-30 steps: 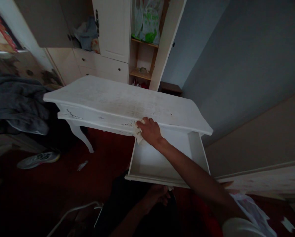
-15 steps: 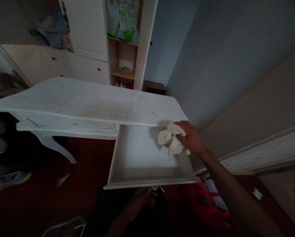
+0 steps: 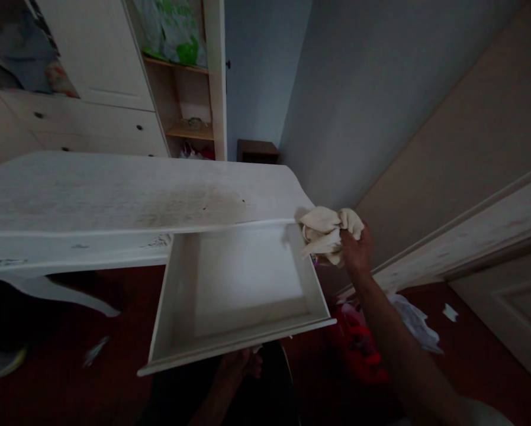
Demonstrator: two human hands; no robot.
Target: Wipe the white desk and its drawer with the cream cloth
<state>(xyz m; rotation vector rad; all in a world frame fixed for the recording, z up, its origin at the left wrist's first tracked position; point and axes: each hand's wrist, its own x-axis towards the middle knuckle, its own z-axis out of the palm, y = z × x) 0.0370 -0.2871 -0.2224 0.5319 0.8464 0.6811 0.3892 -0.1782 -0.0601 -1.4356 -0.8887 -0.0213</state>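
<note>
A crumpled cream cloth is bunched in my right hand, its fingers closed round it. The cloth lies over the right side wall of a pulled-out white drawer, close to the desk's front edge. The drawer's inside is bare white and looks greyish along its edges. Below the drawer front, my left hand rests near my dark-clothed lap with its fingers curled. A small pale bit shows at those fingers, too dim to name.
The white desk has dark smudges on its top. Behind it stands a white cabinet with open shelves. A grey wall rises on the right. On the floor lie a red bag and a white plastic bag.
My right hand has carried the cloth from inside the drawer to its right side wall. The view has shifted right, and my left hand stays under the drawer front.
</note>
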